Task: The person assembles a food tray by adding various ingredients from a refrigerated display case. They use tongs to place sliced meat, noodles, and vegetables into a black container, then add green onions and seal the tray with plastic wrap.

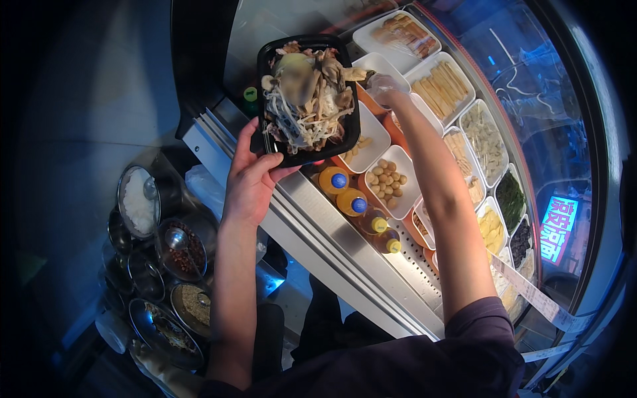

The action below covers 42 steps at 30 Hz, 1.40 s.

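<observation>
A black plastic food tray (309, 158) rests in my left hand (250, 181), its thumb over the near rim and its fingers beneath. Heaped inside are enoki mushrooms (303, 122), other pale mushroom pieces, meat-like bits and a round yellowish piece (294, 79). My right hand (384, 89), in a clear plastic glove, reaches into a white tub (380, 62) just right of the tray. Some dark food shows at that tub's left edge. The right fingertips are hard to make out, so I cannot tell whether they hold anything.
In the glass-fronted display case, white tubs hold quail eggs (385, 181), tofu-skin-like sticks (440, 89), seaweed (510, 196) and yellow slices (490, 229). Capped drink bottles (334, 180) stand by the metal rail (323, 229). Lower left are seasoning bowls (181, 248) with spoons. A paper strip (542, 301) hangs right.
</observation>
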{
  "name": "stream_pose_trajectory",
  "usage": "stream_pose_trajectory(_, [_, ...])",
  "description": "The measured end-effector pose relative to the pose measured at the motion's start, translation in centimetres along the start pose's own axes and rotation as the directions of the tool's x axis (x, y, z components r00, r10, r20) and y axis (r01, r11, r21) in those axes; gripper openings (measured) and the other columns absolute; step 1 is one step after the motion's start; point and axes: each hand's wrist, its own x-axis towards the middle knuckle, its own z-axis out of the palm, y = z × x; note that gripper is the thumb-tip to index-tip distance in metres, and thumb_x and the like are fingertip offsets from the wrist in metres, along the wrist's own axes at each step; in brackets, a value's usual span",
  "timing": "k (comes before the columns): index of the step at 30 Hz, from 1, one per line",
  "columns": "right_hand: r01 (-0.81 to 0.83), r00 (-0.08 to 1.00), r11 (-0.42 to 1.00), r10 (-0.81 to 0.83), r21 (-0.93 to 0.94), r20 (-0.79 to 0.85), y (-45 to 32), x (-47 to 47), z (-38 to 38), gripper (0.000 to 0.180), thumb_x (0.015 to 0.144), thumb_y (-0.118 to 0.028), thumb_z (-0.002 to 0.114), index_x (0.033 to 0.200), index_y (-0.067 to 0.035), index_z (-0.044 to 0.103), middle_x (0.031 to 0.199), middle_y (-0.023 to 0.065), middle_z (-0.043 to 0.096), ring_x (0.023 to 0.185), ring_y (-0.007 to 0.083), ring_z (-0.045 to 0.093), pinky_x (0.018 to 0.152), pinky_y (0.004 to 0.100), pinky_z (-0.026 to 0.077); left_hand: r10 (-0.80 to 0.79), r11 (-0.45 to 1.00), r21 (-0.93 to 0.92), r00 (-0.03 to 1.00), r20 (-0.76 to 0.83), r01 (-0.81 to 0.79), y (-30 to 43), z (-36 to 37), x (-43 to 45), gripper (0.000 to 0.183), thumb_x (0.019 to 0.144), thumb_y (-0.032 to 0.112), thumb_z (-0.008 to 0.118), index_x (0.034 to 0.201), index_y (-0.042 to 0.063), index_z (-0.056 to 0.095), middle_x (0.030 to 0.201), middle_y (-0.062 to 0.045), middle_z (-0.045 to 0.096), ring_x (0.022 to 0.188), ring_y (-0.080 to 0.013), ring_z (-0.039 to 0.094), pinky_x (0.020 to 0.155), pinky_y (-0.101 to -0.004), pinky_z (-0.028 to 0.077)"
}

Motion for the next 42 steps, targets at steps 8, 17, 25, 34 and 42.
stream_pose_trajectory(8, [0.067,0.997,0.922,-0.079,0.381,0.018,0.3,0.3,-5.9,0.024,0.074,-0.007,0.068,0.096,-0.001,0.075,0.089,0.0113,0.074,0.077,0.0156,0.066,0.072,0.0295,0.053,0.021,1.000,-0.006,1.000,-0.019,-0.022,0.2,-0.8,-0.2,0.068,0.090,-0.009,0.047,0.151,0.015,0.029,0.131,-0.016,0.057,0.112,-0.0255,0.064,0.089,-0.0407,0.060])
stream_pose_trajectory(17, [-0.268,0.963,0.666,0.197,0.696,0.182,1.4,-1.0,-6.4,0.020,0.079,0.000,0.057,0.093,0.005,0.072,0.088,0.0128,0.072,0.082,0.0210,0.068,0.068,0.0336,0.056,0.005,1.000,0.018,1.000,-0.017,-0.005,0.0,-0.5,0.0,0.070,0.088,-0.009,0.048,0.152,0.014,0.029,0.131,-0.016,0.057,0.115,-0.0266,0.062,0.091,-0.0411,0.059])
stream_pose_trajectory(25, [-0.085,0.995,0.993,0.088,-0.081,0.038,-1.5,-0.9,-3.8,0.031,0.079,-0.020,0.063,0.106,-0.010,0.073,0.109,0.0182,0.069,0.097,0.0361,0.067,0.087,0.0411,0.054,-0.006,1.000,0.006,1.000,-0.020,0.006,-0.2,0.0,0.1,0.071,0.088,-0.009,0.049,0.152,0.014,0.028,0.133,-0.016,0.055,0.115,-0.0269,0.062,0.091,-0.0403,0.059])
stream_pose_trajectory(34, [-0.217,0.965,0.639,0.253,0.738,0.064,-1.2,-3.6,-8.0,0.021,0.083,-0.019,0.072,0.093,0.000,0.074,0.073,0.0089,0.069,0.063,0.0132,0.059,0.061,0.0278,0.048,0.000,1.000,0.003,1.000,-0.025,0.000,-0.5,-0.4,0.1,0.069,0.089,-0.010,0.046,0.150,0.015,0.028,0.130,-0.018,0.057,0.113,-0.0289,0.063,0.089,-0.0424,0.059])
stream_pose_trajectory(42, [0.022,0.944,0.248,0.315,0.968,-0.102,-6.8,-9.9,-16.3,0.016,0.089,-0.015,0.065,0.093,0.000,0.071,0.074,0.0046,0.066,0.061,0.0099,0.054,0.058,0.0258,0.044,-0.036,0.999,0.009,0.999,0.014,0.036,-2.5,1.3,1.7,0.070,0.088,-0.012,0.046,0.149,0.015,0.026,0.132,-0.020,0.054,0.115,-0.0318,0.062,0.093,-0.0478,0.057])
